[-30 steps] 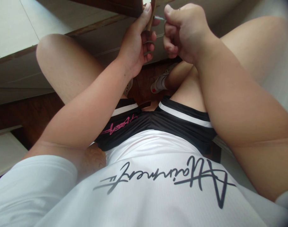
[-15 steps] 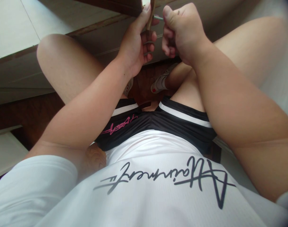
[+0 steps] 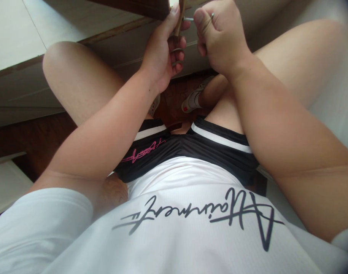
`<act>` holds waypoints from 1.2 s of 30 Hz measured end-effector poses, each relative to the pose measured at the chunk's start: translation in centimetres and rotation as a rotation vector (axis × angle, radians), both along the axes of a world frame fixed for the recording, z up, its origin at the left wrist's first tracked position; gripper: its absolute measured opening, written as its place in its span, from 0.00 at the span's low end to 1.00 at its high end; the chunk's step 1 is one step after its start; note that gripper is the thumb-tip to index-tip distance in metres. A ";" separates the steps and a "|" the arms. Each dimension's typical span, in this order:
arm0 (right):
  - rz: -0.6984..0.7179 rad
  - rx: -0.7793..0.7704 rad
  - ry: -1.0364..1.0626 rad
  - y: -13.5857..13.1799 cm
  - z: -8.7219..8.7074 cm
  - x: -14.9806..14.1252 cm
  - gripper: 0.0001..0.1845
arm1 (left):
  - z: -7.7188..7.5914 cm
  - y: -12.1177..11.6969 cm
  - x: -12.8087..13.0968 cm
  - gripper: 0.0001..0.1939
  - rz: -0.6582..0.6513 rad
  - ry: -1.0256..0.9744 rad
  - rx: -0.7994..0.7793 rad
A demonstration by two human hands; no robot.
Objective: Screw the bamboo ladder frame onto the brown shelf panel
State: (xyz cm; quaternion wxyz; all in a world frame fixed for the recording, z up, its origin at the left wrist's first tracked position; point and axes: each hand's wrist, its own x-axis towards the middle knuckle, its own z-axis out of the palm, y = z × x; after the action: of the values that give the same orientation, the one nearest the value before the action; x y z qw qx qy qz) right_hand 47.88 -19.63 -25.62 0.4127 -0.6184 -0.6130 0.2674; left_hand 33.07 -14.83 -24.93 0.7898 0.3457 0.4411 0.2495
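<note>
Our left hand (image 3: pixel 159 49) pinches a brown strip (image 3: pixel 178 27) between thumb and fingers; our right hand (image 3: pixel 221 38) curls round a thin metal rod (image 3: pixel 188 19), poking beyond its fingers toward the strip. We judge both light and stiff, the rod slippery, best gripped mid-length.

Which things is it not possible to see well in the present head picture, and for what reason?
Head view, brown strip: upper end cut off by the top edge.
Head view, thin metal rod: part covered by the right hand; too small to tell how it meets the strip.
Head view, shoe: partly hidden behind the left forearm.
</note>
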 end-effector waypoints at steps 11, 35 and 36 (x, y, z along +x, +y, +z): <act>-0.009 -0.490 0.728 -0.5 1.4 -0.6 0.25 | -0.3 0.0 -0.2 0.21 -0.053 0.008 0.001; -0.072 -0.132 0.143 -0.3 0.3 -0.7 0.30 | -0.1 -0.1 -0.3 0.22 -0.052 0.000 0.006; -0.077 -0.216 0.289 -0.3 0.6 -0.8 0.29 | -0.1 -0.2 -0.3 0.22 -0.055 -0.004 0.007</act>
State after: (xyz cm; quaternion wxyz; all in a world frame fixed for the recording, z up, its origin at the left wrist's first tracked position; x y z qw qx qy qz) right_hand 47.04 -19.95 -25.01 0.4374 -0.6374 -0.4909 0.4018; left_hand 32.79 -15.01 -25.00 0.7958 0.3602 0.4291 0.2298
